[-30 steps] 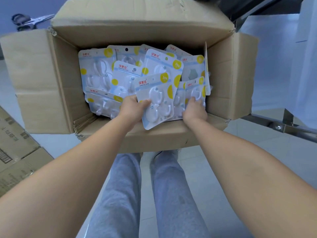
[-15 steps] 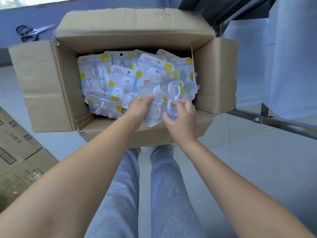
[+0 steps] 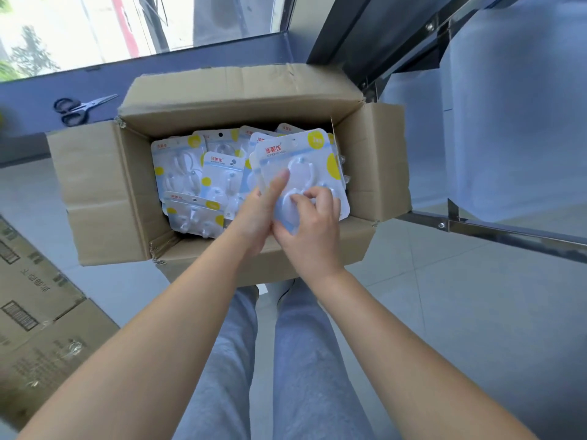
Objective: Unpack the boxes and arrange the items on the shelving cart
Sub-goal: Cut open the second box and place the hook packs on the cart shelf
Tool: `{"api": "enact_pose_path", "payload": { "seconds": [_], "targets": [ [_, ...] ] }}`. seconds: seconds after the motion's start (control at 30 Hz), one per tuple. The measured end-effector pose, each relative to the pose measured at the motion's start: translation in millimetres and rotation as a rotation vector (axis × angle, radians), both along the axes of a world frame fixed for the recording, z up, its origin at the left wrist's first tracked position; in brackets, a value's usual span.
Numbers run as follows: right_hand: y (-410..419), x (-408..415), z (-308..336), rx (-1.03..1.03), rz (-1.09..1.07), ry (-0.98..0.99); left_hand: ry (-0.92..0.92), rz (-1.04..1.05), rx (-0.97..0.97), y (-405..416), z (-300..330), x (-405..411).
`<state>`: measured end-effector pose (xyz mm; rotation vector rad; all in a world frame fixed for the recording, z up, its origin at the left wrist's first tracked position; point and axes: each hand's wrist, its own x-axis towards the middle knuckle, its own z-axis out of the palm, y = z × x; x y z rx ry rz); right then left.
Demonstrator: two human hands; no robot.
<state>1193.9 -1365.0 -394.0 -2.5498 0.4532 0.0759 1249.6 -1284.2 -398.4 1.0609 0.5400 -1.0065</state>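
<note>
Head view shows us both hands meeting over the open cardboard box (image 3: 95, 192), holding a small stack of hook packs (image 3: 305, 160) lifted just above the packs still lying inside (image 3: 178, 166). Our left hand (image 3: 257, 211) grips the stack's left edge, thumb laid up across the front. Our right hand (image 3: 313, 223) curls its fingers onto the lower front of the top pack. Scissors (image 3: 79, 108) lie on the sill behind the box, and another carton (image 3: 35, 312) sits at left.
</note>
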Motion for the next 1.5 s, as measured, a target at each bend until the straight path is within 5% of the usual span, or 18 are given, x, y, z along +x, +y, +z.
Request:
{"api": "enact_pose_path", "payload": {
  "seconds": [0.2,0.33,0.43,0.53,0.63,1.0,1.2,1.37,1.5],
  "targets": [
    [-24.1,4.9,24.4,0.265,-0.085,-0.087,-0.045,0.000,0.169,-16.5,1.6,22.9],
    [-85.1,13.0,21.5,0.233,-0.473,-0.161,-0.079,-0.146,0.154,-49.6,-7.1,45.0],
    [-138.1,21.8,12.1,0.312,-0.801,-0.034,-0.088,-0.180,0.098,-92.6,-13.5,59.7],
    [-182.4,29.1,7.5,0.629,-1.039,0.066,-0.096,-0.201,0.053,-152.7,-17.2,74.3],
    [-225.2,34.5,0.1,1.021,-1.116,-0.113,-0.099,-0.224,0.062,-217.3,-19.1,86.8],
    [-311.5,91.4,-47.6,0.666,-1.102,-0.352,-0.477,-0.386,0.392,-342.8,-50.5,134.3],
    [-303.9,97.7,-68.6,0.488,-1.066,-0.266,-0.479,-0.496,0.433,-337.8,-58.3,128.3],
    [-298.1,94.2,-73.4,0.389,-1.047,-0.166,-0.773,-0.696,0.553,-317.3,-61.7,106.5],
    [-300.0,89.6,-67.8,0.461,-1.070,-0.182,-0.786,-0.665,0.533,-323.7,-60.2,100.6]
  ]
}}
